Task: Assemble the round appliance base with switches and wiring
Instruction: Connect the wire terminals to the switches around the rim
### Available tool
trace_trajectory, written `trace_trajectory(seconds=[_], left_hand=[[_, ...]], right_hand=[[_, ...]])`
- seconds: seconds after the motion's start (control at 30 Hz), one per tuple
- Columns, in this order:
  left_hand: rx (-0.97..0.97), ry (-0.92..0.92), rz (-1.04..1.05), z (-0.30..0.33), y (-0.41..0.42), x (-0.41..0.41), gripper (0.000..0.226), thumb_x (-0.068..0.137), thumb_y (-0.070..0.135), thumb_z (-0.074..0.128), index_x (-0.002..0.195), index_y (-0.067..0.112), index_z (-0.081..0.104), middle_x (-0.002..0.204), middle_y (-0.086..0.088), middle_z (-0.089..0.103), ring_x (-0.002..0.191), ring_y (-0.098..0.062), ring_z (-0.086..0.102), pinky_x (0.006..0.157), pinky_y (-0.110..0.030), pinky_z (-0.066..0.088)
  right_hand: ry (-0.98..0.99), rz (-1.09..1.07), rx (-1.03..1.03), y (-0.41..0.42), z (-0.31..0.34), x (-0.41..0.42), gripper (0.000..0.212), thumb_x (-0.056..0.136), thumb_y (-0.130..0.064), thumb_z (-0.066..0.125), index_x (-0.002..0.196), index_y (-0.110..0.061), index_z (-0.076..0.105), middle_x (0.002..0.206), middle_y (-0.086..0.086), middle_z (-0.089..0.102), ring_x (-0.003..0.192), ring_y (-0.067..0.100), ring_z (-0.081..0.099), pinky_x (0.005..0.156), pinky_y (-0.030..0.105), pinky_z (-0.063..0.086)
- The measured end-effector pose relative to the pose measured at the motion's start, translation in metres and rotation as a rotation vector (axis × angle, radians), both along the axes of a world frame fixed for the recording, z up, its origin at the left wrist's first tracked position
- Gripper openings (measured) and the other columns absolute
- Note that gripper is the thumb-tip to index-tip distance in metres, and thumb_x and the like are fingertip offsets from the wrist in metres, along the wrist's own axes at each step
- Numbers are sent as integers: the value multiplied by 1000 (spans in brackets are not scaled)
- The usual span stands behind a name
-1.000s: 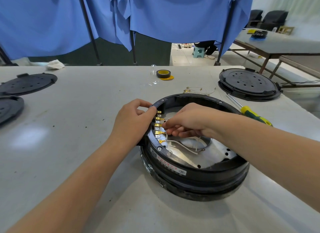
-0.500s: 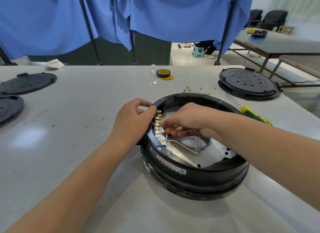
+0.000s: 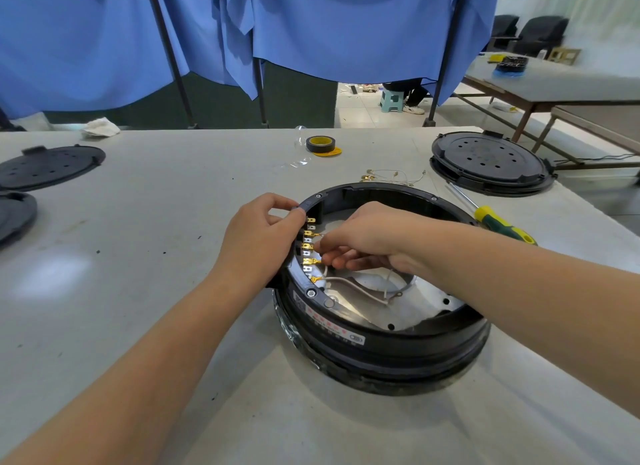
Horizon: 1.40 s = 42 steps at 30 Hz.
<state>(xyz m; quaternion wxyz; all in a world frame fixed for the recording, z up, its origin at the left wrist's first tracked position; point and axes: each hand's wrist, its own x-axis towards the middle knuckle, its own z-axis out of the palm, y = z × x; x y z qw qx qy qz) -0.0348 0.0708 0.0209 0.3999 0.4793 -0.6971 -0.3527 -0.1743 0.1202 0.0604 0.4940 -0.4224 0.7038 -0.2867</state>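
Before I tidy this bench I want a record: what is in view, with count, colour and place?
Appliance base: 1, black ring with silver floor, table centre.
Terminals: one row, gold and silver, inner left wall of the base.
Wires: white, on the base floor.
Spare wires: a small bunch, pale with gold ends, behind the base.
Screwdriver: 1, yellow-green handle, right of the base.
Tape roll: 1, black and yellow, far centre.
Round covers: 3, black, two at far left, one stack far right.
Cloth: 1, white, far left edge.
Left hand: grips the base rim.
Right hand: fingers at the terminals.
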Motion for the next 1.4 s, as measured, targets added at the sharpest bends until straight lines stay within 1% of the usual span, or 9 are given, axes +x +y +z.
trace_trajectory(seconds=[0.27, 0.4, 0.53, 0.63, 0.7, 0.8, 0.93, 1.07, 1.4], left_hand=[[3, 3, -15, 1, 0, 0, 9, 89, 29, 60, 96, 26, 65, 74, -11, 71, 58, -25, 63, 61, -43, 54], [12, 12, -11, 0, -1, 1, 8, 88, 28, 61, 95, 26, 66, 71, -10, 72, 56, -23, 63, 58, -37, 53], [2, 22, 18, -2, -2, 2, 7, 86, 28, 64, 91, 26, 68, 65, -2, 72, 49, -13, 63, 48, -22, 48], [8, 29, 22, -3, -2, 2, 5, 86, 29, 64, 88, 27, 68, 65, -1, 72, 48, -12, 62, 49, -23, 47], [14, 35, 20, -3, -2, 2, 4, 85, 29, 64, 86, 28, 68, 65, 0, 72, 47, -10, 62, 48, -22, 45], [18, 46, 20, -4, -3, 2, 4, 84, 28, 64, 84, 28, 68, 64, 0, 72, 47, -9, 61, 49, -22, 45], [0, 40, 19, -5, -3, 2, 4, 85, 28, 64, 84, 28, 68, 60, 3, 70, 43, -5, 57, 44, -16, 43], [-7, 40, 18, -4, -2, 2, 4, 86, 28, 64, 85, 28, 68, 60, 9, 70, 43, -3, 59, 40, -10, 40], [0, 38, 17, -3, -2, 3, 4, 85, 27, 64, 85, 26, 68, 61, -2, 70, 45, -9, 59, 52, -25, 47]], right_hand=[[37, 16, -19, 0, 1, 1, 12, 86, -14, 69, 78, -5, 67, 47, -3, 64, 37, 2, 55, 38, 10, 44], [60, 59, -40, 2, 1, -1, 15, 86, -15, 69, 79, -3, 68, 51, -1, 65, 37, 3, 53, 39, 11, 43], [70, 93, -56, 2, 0, -3, 18, 87, -14, 68, 78, 2, 66, 59, 8, 60, 38, 7, 43, 41, 13, 39], [43, 136, -60, 4, 3, -5, 15, 89, -14, 67, 79, -4, 62, 59, 8, 52, 39, 7, 41, 42, 14, 37], [210, 177, -125, 6, 4, -8, 21, 85, -22, 72, 75, -5, 65, 55, 5, 57, 39, 7, 47, 42, 13, 41], [557, 278, -318, 12, 6, -12, 18, 75, -35, 78, 71, -20, 68, 55, -9, 59, 44, -1, 50, 45, 12, 40], [549, 487, -424, 23, 4, -9, 9, 74, -31, 77, 76, -26, 70, 57, -9, 58, 49, -1, 48, 50, 15, 40], [615, 502, -463, 26, -4, -5, 5, 74, -34, 75, 76, -30, 72, 51, -14, 57, 48, -2, 50, 48, 17, 40], [703, 475, -484, 26, -11, -4, 16, 73, -44, 75, 75, -28, 72, 71, -9, 64, 70, 4, 58, 60, 25, 46]])
